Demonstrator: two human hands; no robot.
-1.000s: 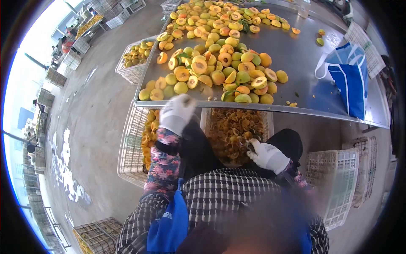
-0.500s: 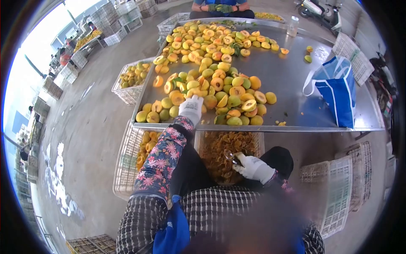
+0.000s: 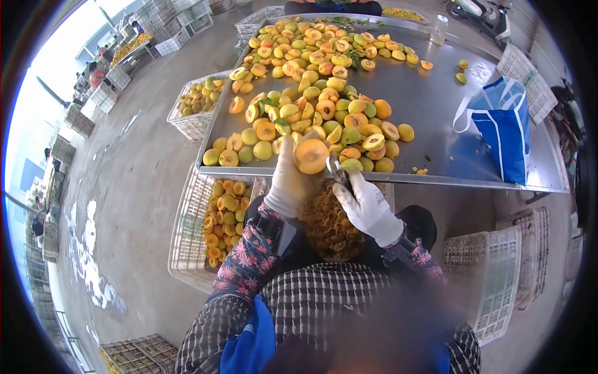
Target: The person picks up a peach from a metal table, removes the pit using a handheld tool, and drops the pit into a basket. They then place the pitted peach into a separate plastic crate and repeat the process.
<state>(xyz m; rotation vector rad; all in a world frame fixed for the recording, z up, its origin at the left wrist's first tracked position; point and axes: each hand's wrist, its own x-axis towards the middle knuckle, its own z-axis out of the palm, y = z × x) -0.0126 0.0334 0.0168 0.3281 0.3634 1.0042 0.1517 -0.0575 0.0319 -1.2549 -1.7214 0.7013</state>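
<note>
The person's left hand (image 3: pixel 288 182) grips a cut fruit (image 3: pixel 311 156) at the metal table (image 3: pixel 430 118)'s near edge, while the right hand (image 3: pixel 369 210) grasps a looped metal tool (image 3: pixel 332 166) just beside it.

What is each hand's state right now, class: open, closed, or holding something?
Left hand: closed, holding a halved fruit.
Right hand: closed, holding a metal tool beside the fruit.

Left hand (image 3: pixel 290 182) near curled right hand (image 3: pixel 367 209)
</note>
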